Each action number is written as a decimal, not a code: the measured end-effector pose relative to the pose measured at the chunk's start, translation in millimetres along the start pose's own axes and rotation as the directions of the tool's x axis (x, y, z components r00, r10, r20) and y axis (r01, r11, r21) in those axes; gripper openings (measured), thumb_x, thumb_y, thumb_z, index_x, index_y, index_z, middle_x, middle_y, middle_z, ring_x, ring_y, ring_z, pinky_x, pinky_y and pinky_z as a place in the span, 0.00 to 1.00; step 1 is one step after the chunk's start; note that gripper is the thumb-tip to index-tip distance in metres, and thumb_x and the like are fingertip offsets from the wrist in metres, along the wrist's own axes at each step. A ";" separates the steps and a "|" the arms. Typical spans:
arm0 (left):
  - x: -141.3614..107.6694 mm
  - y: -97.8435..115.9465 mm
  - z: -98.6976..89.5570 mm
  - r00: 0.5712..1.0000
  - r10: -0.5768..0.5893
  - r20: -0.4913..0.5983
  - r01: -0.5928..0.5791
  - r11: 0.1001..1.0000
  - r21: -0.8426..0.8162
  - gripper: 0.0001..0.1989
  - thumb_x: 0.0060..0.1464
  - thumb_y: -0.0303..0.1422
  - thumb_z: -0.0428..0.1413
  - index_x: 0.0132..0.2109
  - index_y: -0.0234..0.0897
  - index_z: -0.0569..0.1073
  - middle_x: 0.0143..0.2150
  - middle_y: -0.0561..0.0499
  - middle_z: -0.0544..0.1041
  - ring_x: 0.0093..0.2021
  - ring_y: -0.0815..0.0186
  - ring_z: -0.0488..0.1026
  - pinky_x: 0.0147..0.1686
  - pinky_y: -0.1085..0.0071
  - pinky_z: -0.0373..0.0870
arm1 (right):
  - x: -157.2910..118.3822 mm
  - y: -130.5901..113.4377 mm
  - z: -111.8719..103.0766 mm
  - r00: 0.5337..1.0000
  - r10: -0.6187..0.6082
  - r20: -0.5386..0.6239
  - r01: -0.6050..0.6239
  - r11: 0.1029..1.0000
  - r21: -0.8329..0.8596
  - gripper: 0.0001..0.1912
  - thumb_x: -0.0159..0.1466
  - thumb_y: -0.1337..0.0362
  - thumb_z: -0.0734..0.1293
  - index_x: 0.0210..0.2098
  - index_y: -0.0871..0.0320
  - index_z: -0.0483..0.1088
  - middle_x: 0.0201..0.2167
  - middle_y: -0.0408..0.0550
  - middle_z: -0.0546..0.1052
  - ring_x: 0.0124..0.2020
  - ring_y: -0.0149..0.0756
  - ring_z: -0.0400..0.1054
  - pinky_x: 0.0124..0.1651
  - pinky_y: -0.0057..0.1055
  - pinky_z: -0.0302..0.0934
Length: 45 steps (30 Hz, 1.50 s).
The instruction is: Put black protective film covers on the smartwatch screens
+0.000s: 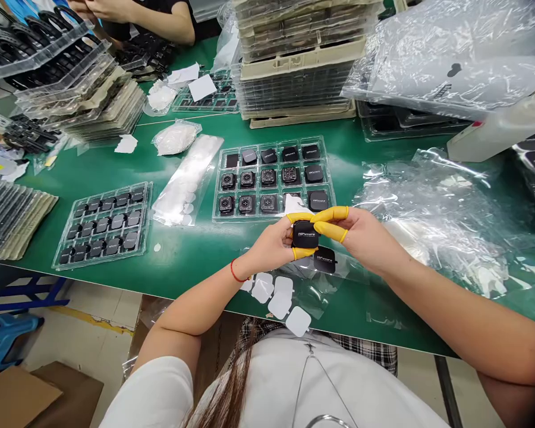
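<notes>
Between the yellow-capped fingertips of my left hand is a black square smartwatch body with a HiFuture label on its face. My right hand, also in yellow finger cots, pinches the same piece at its upper right corner. Just below lies a black HiFuture film on a clear sheet. White rounded-square backing papers are scattered toward the table edge. Beyond my hands sits a clear tray of watch bodies, some with bare screens and some under black labels. A white cloth or paper overlaps its near edge.
Another filled tray stands at left, beside a strip of clear round-cornered films. Tall tray stacks rise at the back. Crumpled plastic and a white bottle are at right. A co-worker's arms show across the table.
</notes>
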State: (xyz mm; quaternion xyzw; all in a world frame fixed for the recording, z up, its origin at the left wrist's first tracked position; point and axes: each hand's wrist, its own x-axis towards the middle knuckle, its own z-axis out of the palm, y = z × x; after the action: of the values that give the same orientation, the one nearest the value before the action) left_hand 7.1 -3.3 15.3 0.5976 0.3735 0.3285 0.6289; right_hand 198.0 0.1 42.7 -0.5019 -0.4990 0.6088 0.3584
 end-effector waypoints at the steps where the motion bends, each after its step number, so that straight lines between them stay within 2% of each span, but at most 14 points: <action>1: 0.0 0.2 0.0 1.000 0.004 -0.001 -0.004 1.000 0.000 0.27 0.48 0.32 0.66 0.55 0.41 0.69 0.48 0.48 0.76 0.44 0.65 0.75 0.48 0.66 0.72 | 0.0 0.2 0.1 1.000 -0.005 0.001 0.005 1.000 -0.009 0.24 0.50 0.42 0.75 0.33 0.55 0.77 0.36 0.48 0.79 0.40 0.40 0.73 0.49 0.38 0.68; 8: 0.4 0.4 0.0 0.997 -0.079 -0.001 0.079 0.994 -0.079 0.28 0.47 0.34 0.67 0.56 0.42 0.69 0.46 0.49 0.76 0.42 0.65 0.76 0.46 0.67 0.73 | -0.1 5.1 -0.6 0.996 -0.084 -0.032 0.076 0.979 -0.191 0.17 0.57 0.48 0.71 0.37 0.55 0.77 0.38 0.48 0.79 0.41 0.42 0.72 0.50 0.42 0.66; 11: 0.6 -0.4 0.4 0.996 -0.090 0.010 0.091 0.988 -0.127 0.29 0.47 0.35 0.67 0.56 0.43 0.68 0.47 0.49 0.76 0.43 0.65 0.76 0.46 0.67 0.74 | -1.8 9.8 0.7 0.956 -0.274 -0.102 0.207 0.881 -0.426 0.13 0.60 0.52 0.68 0.38 0.53 0.77 0.38 0.49 0.78 0.44 0.45 0.70 0.55 0.47 0.61; 13: 0.4 -1.0 0.8 0.996 -0.089 0.002 0.088 0.985 -0.149 0.29 0.46 0.36 0.68 0.55 0.42 0.68 0.46 0.48 0.76 0.42 0.65 0.76 0.44 0.68 0.74 | -2.7 12.6 3.2 0.919 -0.379 -0.113 0.267 0.806 -0.528 0.17 0.57 0.53 0.69 0.44 0.53 0.75 0.38 0.50 0.77 0.45 0.48 0.70 0.57 0.50 0.59; 16: 0.0 -3.4 1.1 0.998 -0.055 0.039 0.059 0.990 -0.127 0.28 0.46 0.37 0.68 0.54 0.39 0.70 0.48 0.46 0.76 0.42 0.66 0.75 0.42 0.70 0.73 | -2.2 13.7 8.5 0.965 -0.261 -0.004 0.230 0.859 -0.458 0.29 0.52 0.52 0.73 0.51 0.54 0.71 0.46 0.51 0.76 0.47 0.49 0.70 0.54 0.47 0.63; 18: 0.3 -5.8 0.7 0.990 -0.049 0.131 0.070 0.985 -0.158 0.30 0.45 0.38 0.68 0.55 0.40 0.70 0.46 0.46 0.76 0.41 0.65 0.76 0.45 0.67 0.73 | -0.5 12.4 11.6 0.987 -0.131 0.090 0.155 0.917 -0.369 0.25 0.51 0.54 0.74 0.47 0.54 0.73 0.46 0.50 0.77 0.48 0.47 0.70 0.53 0.43 0.64; 21: 1.3 -8.0 -0.2 0.976 -0.035 0.215 0.084 0.970 -0.226 0.33 0.41 0.38 0.70 0.55 0.40 0.70 0.42 0.48 0.77 0.41 0.64 0.77 0.46 0.64 0.74 | 3.4 10.0 14.3 0.990 -0.051 0.135 0.083 0.965 -0.250 0.16 0.53 0.52 0.73 0.34 0.57 0.73 0.36 0.47 0.78 0.39 0.42 0.72 0.45 0.37 0.67; 26: 4.9 -7.5 0.8 0.978 -0.101 0.184 0.136 0.973 -0.188 0.40 0.30 0.37 0.75 0.53 0.38 0.71 0.34 0.53 0.75 0.33 0.67 0.74 0.42 0.62 0.75 | 11.8 11.4 14.6 0.993 0.001 0.117 0.019 0.986 -0.169 0.26 0.52 0.38 0.71 0.24 0.58 0.71 0.25 0.46 0.76 0.30 0.39 0.70 0.36 0.34 0.66; 29: 12.2 -12.2 1.3 0.980 -0.062 0.190 0.109 0.964 -0.244 0.42 0.31 0.35 0.74 0.56 0.39 0.69 0.33 0.54 0.74 0.31 0.70 0.72 0.43 0.62 0.75 | 18.7 12.1 11.5 0.998 0.015 0.064 -0.006 0.991 -0.135 0.29 0.52 0.35 0.70 0.31 0.57 0.75 0.34 0.50 0.80 0.38 0.45 0.73 0.43 0.37 0.68; 31: 19.2 -19.8 0.6 0.992 -0.027 0.120 0.061 0.953 -0.296 0.42 0.35 0.33 0.73 0.58 0.39 0.66 0.33 0.54 0.74 0.32 0.70 0.72 0.43 0.64 0.74 | 26.4 8.8 7.3 0.999 0.015 0.044 -0.009 0.992 -0.124 0.31 0.51 0.37 0.72 0.40 0.55 0.75 0.40 0.52 0.80 0.44 0.47 0.74 0.47 0.39 0.69; 34: 30.0 -36.0 0.0 0.999 -0.040 -0.004 0.036 0.928 -0.372 0.42 0.41 0.29 0.70 0.61 0.37 0.59 0.34 0.53 0.75 0.34 0.68 0.75 0.45 0.64 0.73 | 48.5 -7.0 4.0 0.999 -0.052 -0.014 0.048 0.979 -0.200 0.30 0.50 0.40 0.74 0.43 0.54 0.73 0.40 0.51 0.80 0.42 0.45 0.74 0.46 0.39 0.68; 37: 37.6 -50.5 1.7 0.995 -0.097 -0.025 0.084 0.942 -0.325 0.39 0.46 0.25 0.66 0.63 0.36 0.58 0.32 0.53 0.75 0.35 0.66 0.77 0.46 0.63 0.72 | 87.3 -33.4 17.7 0.966 -0.251 -0.058 0.215 0.911 -0.351 0.20 0.58 0.45 0.69 0.37 0.56 0.73 0.39 0.51 0.79 0.41 0.42 0.72 0.44 0.36 0.67; 40: 40.3 -57.7 3.3 0.993 -0.115 0.031 0.119 0.955 -0.270 0.35 0.49 0.23 0.62 0.62 0.35 0.60 0.29 0.53 0.75 0.36 0.65 0.77 0.47 0.62 0.72 | 139.0 -58.9 53.9 0.930 -0.369 0.001 0.297 0.747 -0.594 0.16 0.66 0.57 0.62 0.48 0.60 0.71 0.44 0.53 0.78 0.41 0.39 0.73 0.43 0.34 0.66; 45: 36.2 -55.1 -2.8 0.991 -0.078 0.108 0.096 0.981 -0.171 0.32 0.51 0.26 0.60 0.62 0.35 0.61 0.36 0.47 0.79 0.41 0.62 0.78 0.46 0.61 0.74 | 224.8 -69.9 121.5 0.936 -0.352 0.002 0.227 0.599 -0.768 0.18 0.70 0.63 0.57 0.54 0.64 0.68 0.44 0.57 0.77 0.43 0.41 0.72 0.45 0.34 0.63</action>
State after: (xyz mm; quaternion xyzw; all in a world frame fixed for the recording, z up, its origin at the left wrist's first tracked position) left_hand 21.1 25.4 -42.4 0.5386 0.3365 0.3017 0.7111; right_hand 22.1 197.8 53.2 -0.5613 -0.7533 0.2386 0.2460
